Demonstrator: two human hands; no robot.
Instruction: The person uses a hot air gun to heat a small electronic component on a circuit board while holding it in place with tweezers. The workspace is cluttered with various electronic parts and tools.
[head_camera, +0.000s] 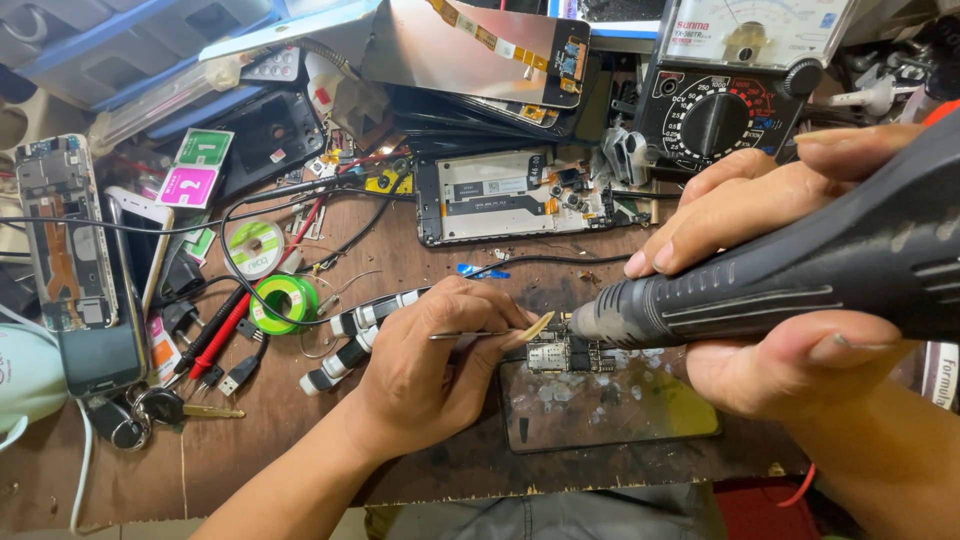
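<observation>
- Wooden workbench (300, 450), cluttered, scratched, dark stains near the middle.
- Analog multimeter (722, 110) at the top right edge, dial facing up, well apart from the work.
- Right hand (760, 290) wrapped tight around a dark hot-air handpiece (800, 280); nozzle points left and down at the board, thumb under, fingers over the top.
- Left hand (430, 360) pinched narrow on metal tweezers (490, 333); tips hold a small tan strip just beside the nozzle mouth.
- Opened phone chassis (510, 195) lies flat above the work, screws and small parts beside it.
- Dark glass plate (610, 410) under the work, spotted with whitish residue.
- Second opened phone (65, 240) at far left, apart.
- Small circuit board (565, 352) sits on the top edge of the glass plate, right below the nozzle, between both hands.
- Green solder wire spool (285, 300) left of the left hand, red and black probes (215, 335) next to it.
- Keys (150, 408) at lower left.
- Risk, judged: nozzle sits very near the left fingertips, slight drift could burn them.
- Risk: heat lingering on one spot could lift pads or shift neighbouring parts on the board.
- Risk: board looks unclamped, a tweezer push could slide it off the plate.
- Risk: black cables near the nozzle could scorch.
</observation>
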